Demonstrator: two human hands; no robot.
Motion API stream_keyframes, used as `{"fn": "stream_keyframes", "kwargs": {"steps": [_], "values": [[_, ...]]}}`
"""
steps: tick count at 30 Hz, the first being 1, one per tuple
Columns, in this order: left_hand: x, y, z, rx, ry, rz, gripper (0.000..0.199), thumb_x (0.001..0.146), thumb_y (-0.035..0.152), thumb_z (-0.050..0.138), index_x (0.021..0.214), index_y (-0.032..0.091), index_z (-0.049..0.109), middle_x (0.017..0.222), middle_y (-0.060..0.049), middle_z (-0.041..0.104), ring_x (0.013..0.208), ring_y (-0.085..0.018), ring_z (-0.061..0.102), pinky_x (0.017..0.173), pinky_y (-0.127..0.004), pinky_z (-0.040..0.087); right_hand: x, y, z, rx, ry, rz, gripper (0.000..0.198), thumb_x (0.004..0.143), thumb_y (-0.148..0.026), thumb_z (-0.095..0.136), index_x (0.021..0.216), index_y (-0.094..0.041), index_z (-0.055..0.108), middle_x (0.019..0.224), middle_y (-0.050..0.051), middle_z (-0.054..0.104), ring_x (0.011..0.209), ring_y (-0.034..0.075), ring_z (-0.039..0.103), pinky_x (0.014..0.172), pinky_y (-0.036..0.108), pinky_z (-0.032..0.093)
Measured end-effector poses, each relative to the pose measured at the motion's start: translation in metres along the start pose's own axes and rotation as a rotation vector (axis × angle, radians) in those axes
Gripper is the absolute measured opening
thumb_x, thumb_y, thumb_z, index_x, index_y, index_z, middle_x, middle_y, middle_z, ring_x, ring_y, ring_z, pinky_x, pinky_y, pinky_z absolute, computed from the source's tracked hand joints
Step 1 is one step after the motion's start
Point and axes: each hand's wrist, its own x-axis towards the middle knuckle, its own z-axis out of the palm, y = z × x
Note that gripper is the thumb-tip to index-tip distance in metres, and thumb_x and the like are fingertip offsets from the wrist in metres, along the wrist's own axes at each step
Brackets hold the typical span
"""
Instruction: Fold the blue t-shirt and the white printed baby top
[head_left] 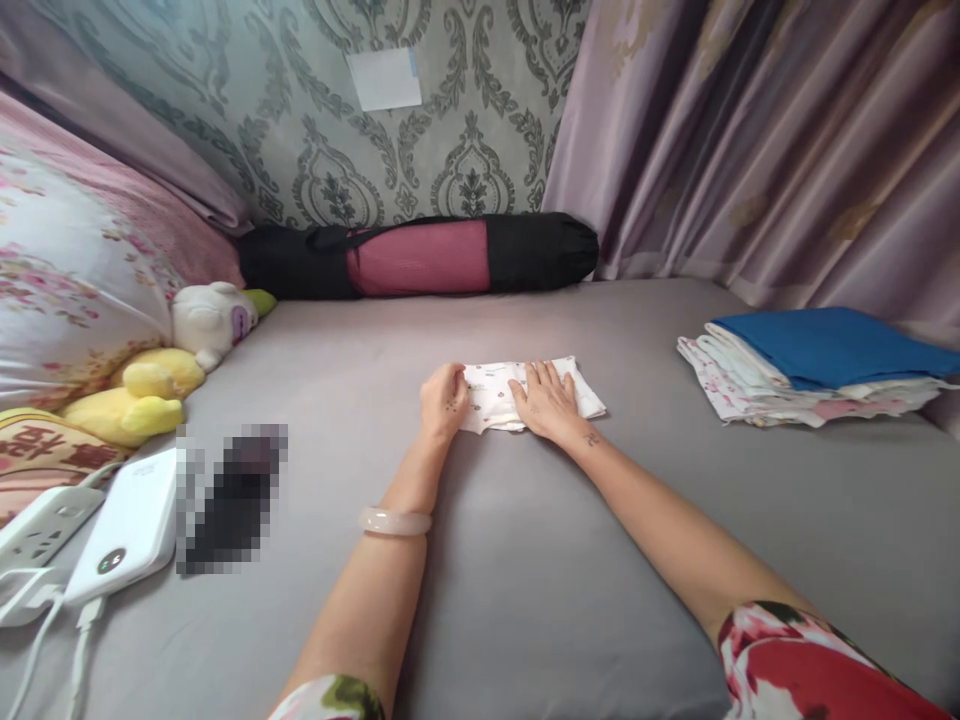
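A white cloth with small printed figures (491,388) lies folded into a small rectangle on the grey sheet (510,560). My left hand (445,402) is at its left edge, fingers curled and closed on that edge; the fingertips are partly hidden. Across the cloth's right half my right hand (546,398) lies flat, palm down, with the fingers spread. A pale bangle (395,521) circles my left forearm. To the right sits a stack of folded cloths (739,385) with a blue folded cloth (840,345) on top.
A black and maroon long bag (420,258) lies along the patterned wall. On the left are plush toys (131,400), a floral pillow (67,250), a white power bank (127,530), a power strip (37,530) with cables, and a blurred dark object (236,500). Curtains (712,150) hang at right.
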Motion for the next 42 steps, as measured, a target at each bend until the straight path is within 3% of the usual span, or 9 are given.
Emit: {"fn": "stream_keyframes", "kwargs": {"steps": [6,11,16,23,29,32,35,38,42], "values": [[0.000,0.000,-0.002,0.006,-0.002,-0.004,0.019,0.085,0.019,0.048,0.092,0.023,0.064,0.094,-0.007,0.071,0.090,-0.021,0.066,0.084,-0.032,0.048,0.000,0.000,0.007,0.016,0.022,-0.002,0.064,0.101,-0.047,0.019,0.148,-0.008,0.035,0.156,0.016,0.032,0.145,0.029,0.022,0.116,0.051,0.013],[-0.001,-0.003,-0.003,0.025,-0.023,0.015,0.020,0.085,0.020,0.046,0.092,0.022,0.065,0.095,-0.008,0.071,0.091,-0.021,0.066,0.085,-0.032,0.048,-0.003,0.005,-0.003,0.064,-0.017,-0.004,0.064,0.101,-0.046,0.017,0.149,-0.007,0.033,0.157,0.016,0.029,0.146,0.028,0.020,0.117,0.049,0.013],[-0.001,-0.001,-0.006,0.057,-0.031,-0.007,0.022,0.085,0.020,0.045,0.096,0.020,0.065,0.098,-0.008,0.071,0.094,-0.021,0.065,0.086,-0.032,0.048,-0.001,0.022,-0.007,0.009,0.079,0.066,0.064,0.101,-0.045,0.019,0.150,-0.006,0.031,0.159,0.017,0.022,0.148,0.028,0.014,0.118,0.051,0.007],[-0.001,0.002,-0.010,0.158,-0.056,-0.039,0.026,0.086,0.019,0.044,0.100,0.018,0.065,0.101,-0.010,0.070,0.095,-0.022,0.064,0.087,-0.033,0.048,0.002,0.031,0.005,0.011,0.002,0.129,0.065,0.100,-0.047,0.020,0.150,-0.006,0.031,0.159,0.016,0.024,0.148,0.028,0.014,0.117,0.050,0.014],[0.000,0.010,-0.019,0.357,-0.065,-0.267,0.028,0.086,0.026,0.048,0.105,0.017,0.068,0.107,-0.014,0.067,0.105,-0.028,0.060,0.093,-0.039,0.045,0.013,0.041,-0.005,0.207,0.009,0.154,0.059,0.098,-0.039,0.033,0.148,-0.008,0.036,0.157,0.016,0.028,0.145,0.028,0.023,0.116,0.044,0.022],[0.001,0.016,-0.027,0.429,-0.044,-0.406,0.033,0.088,0.033,0.047,0.104,0.017,0.070,0.111,-0.016,0.066,0.111,-0.033,0.057,0.094,-0.044,0.043,0.022,0.057,-0.019,0.400,0.042,0.256,0.048,0.096,-0.030,0.041,0.138,-0.009,0.050,0.144,0.018,0.049,0.132,0.025,0.046,0.108,0.033,0.036],[0.003,0.017,-0.034,0.450,-0.040,-0.490,0.036,0.089,0.037,0.046,0.101,0.017,0.073,0.112,-0.018,0.067,0.112,-0.035,0.056,0.094,-0.046,0.041,0.027,0.075,-0.032,0.674,0.028,0.421,0.032,0.094,-0.026,0.045,0.114,-0.013,0.066,0.115,0.012,0.070,0.104,0.019,0.065,0.083,0.023,0.049],[0.005,0.014,-0.038,0.436,-0.083,-0.542,0.036,0.089,0.038,0.046,0.101,0.019,0.074,0.111,-0.017,0.069,0.112,-0.035,0.057,0.093,-0.044,0.041,0.027,0.088,-0.040,0.821,-0.001,0.535,0.026,0.094,-0.025,0.046,0.098,-0.013,0.068,0.100,0.009,0.073,0.078,0.011,0.067,0.058,0.017,0.046],[0.008,0.006,-0.041,0.377,-0.138,-0.571,0.035,0.088,0.037,0.045,0.100,0.021,0.074,0.107,-0.013,0.072,0.109,-0.032,0.060,0.089,-0.040,0.042,0.025,0.095,-0.044,0.819,-0.049,0.594,0.023,0.094,-0.024,0.050,0.088,-0.012,0.068,0.085,0.008,0.074,0.053,0.007,0.059,0.044,0.016,0.035]]}}
